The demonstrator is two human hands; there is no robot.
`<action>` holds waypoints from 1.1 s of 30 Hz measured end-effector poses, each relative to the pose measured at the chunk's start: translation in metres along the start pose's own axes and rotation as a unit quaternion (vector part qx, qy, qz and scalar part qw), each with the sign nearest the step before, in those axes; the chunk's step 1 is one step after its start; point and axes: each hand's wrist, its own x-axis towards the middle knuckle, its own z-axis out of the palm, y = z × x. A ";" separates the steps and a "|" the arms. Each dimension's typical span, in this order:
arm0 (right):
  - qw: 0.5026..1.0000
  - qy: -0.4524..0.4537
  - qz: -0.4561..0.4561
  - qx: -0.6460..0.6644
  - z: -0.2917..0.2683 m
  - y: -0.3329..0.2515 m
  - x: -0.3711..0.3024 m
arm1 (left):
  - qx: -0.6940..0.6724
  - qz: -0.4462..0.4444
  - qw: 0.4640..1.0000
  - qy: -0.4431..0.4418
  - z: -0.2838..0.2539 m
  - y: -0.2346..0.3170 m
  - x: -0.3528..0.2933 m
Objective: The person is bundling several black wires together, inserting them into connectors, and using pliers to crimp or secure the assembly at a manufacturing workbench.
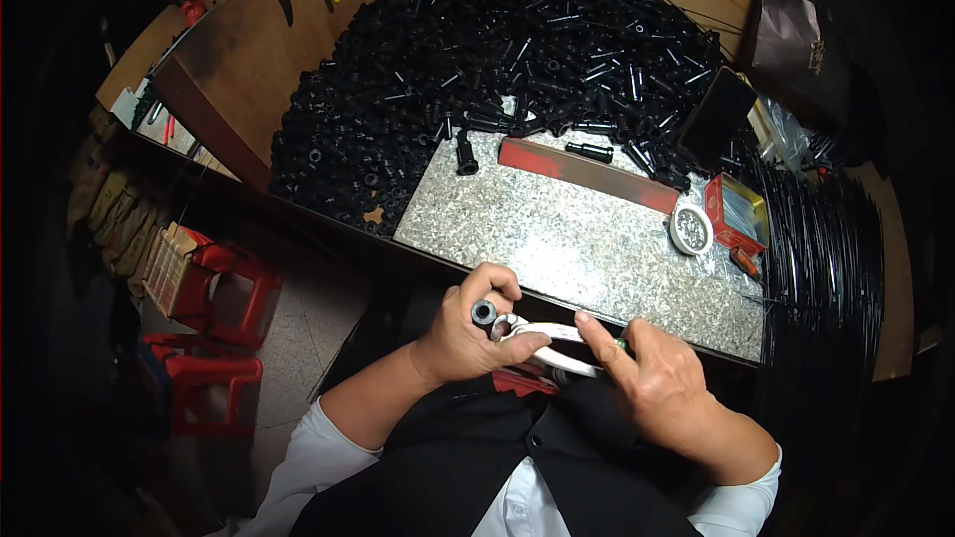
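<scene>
In front of my chest, just off the worktop's near edge, both hands are at work. My left hand (465,331) is closed around a short black tube (483,312), its round open end facing up. Beside the tube sits the rounded head of a white, curved two-armed hand tool (557,329), with my left thumb lying along it. My right hand (652,370) grips the tool's other end, index finger stretched over the upper arm. A bit of green shows by the right fingers. The tool's exact kind and how its head meets the tube are unclear.
A large heap of black tubular parts (497,50) fills the back of the speckled worktop (477,214). A reddish wooden bar (587,177) lies before it. At right are a white bowl of small parts (690,229), a red box (734,214) and thin black rods (826,268). Red stools (214,388) stand lower left.
</scene>
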 end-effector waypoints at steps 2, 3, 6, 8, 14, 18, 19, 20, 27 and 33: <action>1.000 -0.005 -0.001 0.017 0.003 -0.001 0.002 | -0.020 -0.020 1.000 -0.007 -0.002 0.001 -0.002; 0.999 -0.010 0.000 0.033 0.003 -0.001 0.003 | -0.014 -0.008 1.000 -0.016 -0.003 0.000 0.000; 0.996 -0.054 0.017 0.070 0.001 -0.002 0.004 | -0.016 -0.004 0.999 -0.043 -0.008 0.000 0.002; 0.993 -0.063 0.009 0.101 -0.001 0.000 0.006 | -0.025 -0.010 0.998 -0.060 -0.009 0.000 0.001; 0.978 -0.089 0.025 0.188 -0.010 0.001 0.007 | -0.039 0.015 0.998 -0.052 -0.017 0.011 0.005; 0.982 -0.041 0.032 0.183 -0.006 0.006 0.009 | -0.157 0.021 0.987 0.038 -0.045 0.031 0.008; 0.983 -0.017 0.037 0.178 -0.001 0.010 0.011 | -0.173 0.050 0.982 0.063 -0.061 0.044 0.014; 0.983 -0.020 0.066 0.170 -0.002 0.013 0.007 | -0.139 0.082 0.981 0.104 -0.075 0.074 0.025; 0.966 0.049 0.120 0.223 0.033 0.043 0.029 | -0.042 0.137 0.990 -0.011 -0.213 0.225 -0.002; 0.978 0.013 0.122 0.167 0.061 0.042 0.064 | 0.043 0.144 0.972 0.180 -0.180 0.204 -0.032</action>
